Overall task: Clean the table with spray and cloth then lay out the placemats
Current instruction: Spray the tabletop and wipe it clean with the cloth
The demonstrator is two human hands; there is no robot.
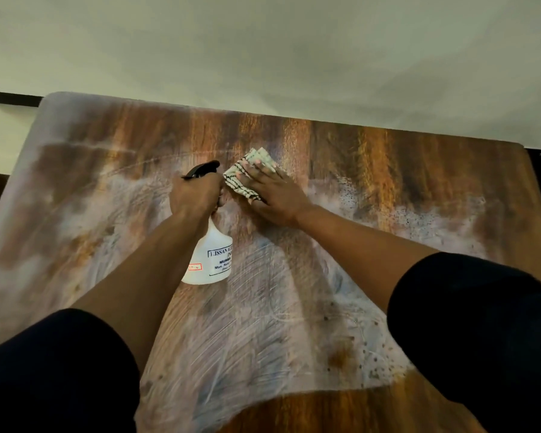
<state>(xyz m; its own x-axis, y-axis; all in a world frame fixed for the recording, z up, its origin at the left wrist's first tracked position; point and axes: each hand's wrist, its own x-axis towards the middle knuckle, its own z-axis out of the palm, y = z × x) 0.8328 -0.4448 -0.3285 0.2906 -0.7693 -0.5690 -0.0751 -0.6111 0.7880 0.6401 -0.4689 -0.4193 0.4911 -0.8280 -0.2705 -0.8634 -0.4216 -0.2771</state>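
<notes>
A wooden table (388,157) fills the view, its top streaked with wet, whitish smears. My left hand (196,195) grips the neck of a white spray bottle (211,257) with a black trigger head, held above the middle of the table. Just right of it, my right hand (272,192) lies flat, fingers straight, pressing a folded pale cloth (247,173) with dark stitching onto the tabletop. The cloth shows under and ahead of the fingers. No placemats are in view.
A pale wall (263,51) stands directly behind the table's far edge. Spray droplets speckle the right part of the tabletop (419,214). The near edge of the table shows dry dark wood (341,414). Dark floor shows at the left and right sides.
</notes>
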